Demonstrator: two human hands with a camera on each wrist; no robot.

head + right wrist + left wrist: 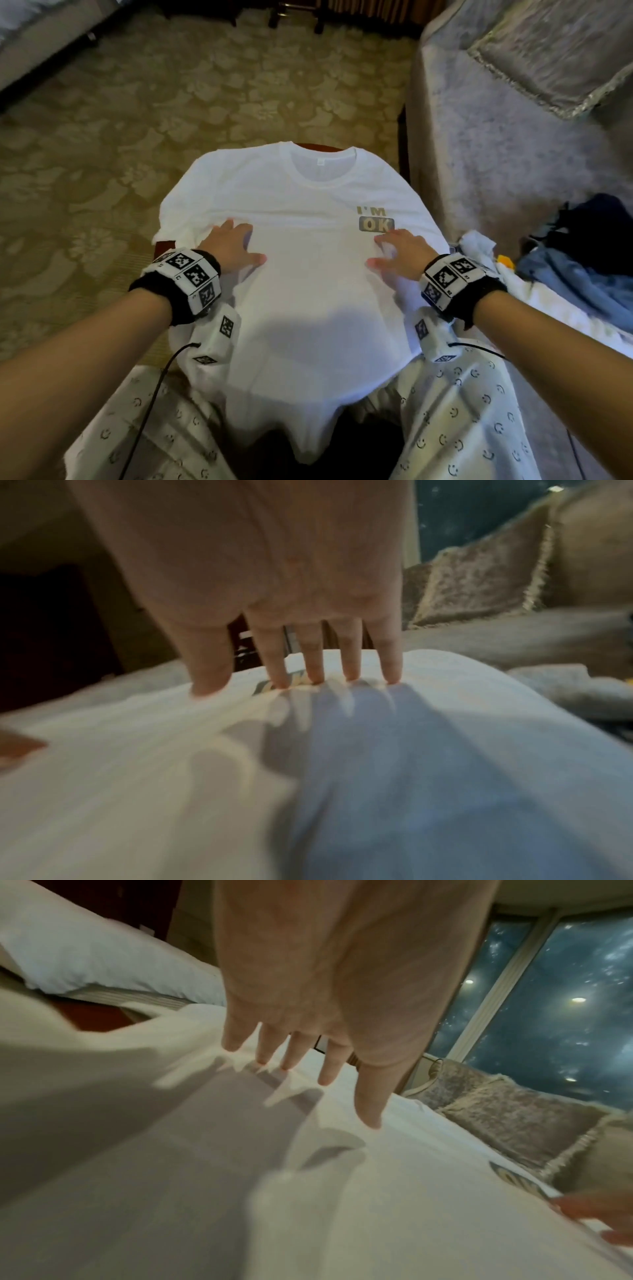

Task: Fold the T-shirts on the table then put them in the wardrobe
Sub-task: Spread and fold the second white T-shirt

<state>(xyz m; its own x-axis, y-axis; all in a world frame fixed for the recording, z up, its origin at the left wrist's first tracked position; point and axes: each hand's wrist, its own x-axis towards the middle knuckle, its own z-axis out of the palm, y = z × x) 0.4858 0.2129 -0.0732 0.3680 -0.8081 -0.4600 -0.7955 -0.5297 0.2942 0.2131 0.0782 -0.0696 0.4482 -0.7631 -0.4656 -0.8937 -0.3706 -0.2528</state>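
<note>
White "I'M OK" T-shirt [301,274] spread front-up over the worktop. Left hand [229,245] and right hand [400,253] pressed flat on it, grips apart, fingers straight.

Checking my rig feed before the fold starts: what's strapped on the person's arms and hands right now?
Both forearms are bare, no sleeves or gloves. The left hand and right hand each have a black wristband carrying white blocks printed with black square marker codes. A second white marker block hangs below each wrist, with a thin black cable trailing from it.
</note>
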